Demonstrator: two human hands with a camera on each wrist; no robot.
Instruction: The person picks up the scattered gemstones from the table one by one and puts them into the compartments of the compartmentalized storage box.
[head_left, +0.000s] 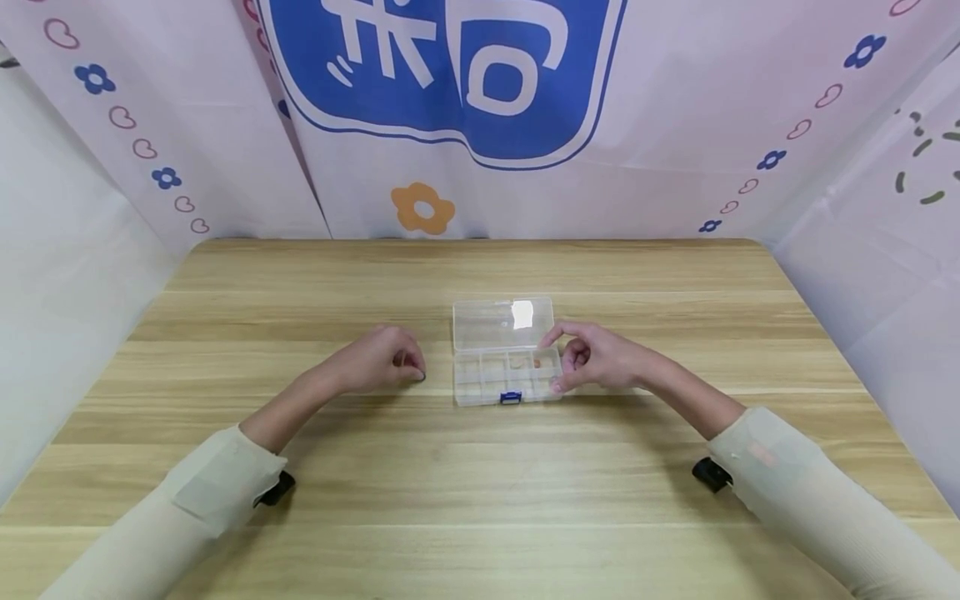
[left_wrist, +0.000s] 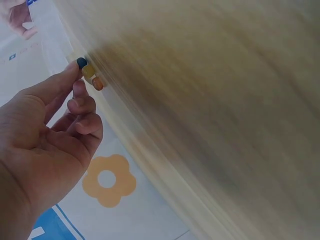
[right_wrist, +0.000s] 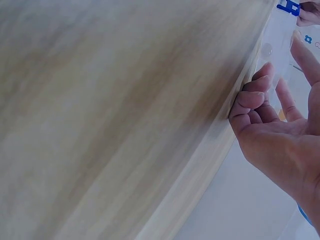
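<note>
Head view: a clear plastic compartment box [head_left: 506,367] with its lid open lies mid-table, long axis parallel to the near edge. The right hand [head_left: 596,358], fingers loosely spread, touches its right end.

Left wrist view: the left hand [left_wrist: 47,135] has curled fingers [left_wrist: 82,105] touching small coloured beads [left_wrist: 89,72] on the wooden table [left_wrist: 210,100].

Right wrist view: the right hand's fingers rest against the box.

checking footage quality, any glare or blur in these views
Head view: sharp, with a white glare patch on the open lid of the clear box and bowed wide-angle edges. Left wrist view: the table is streaked with motion blur, the left hand crisper. Right wrist view: tabletop soft and smeared, the right hand fairly clear.
</note>
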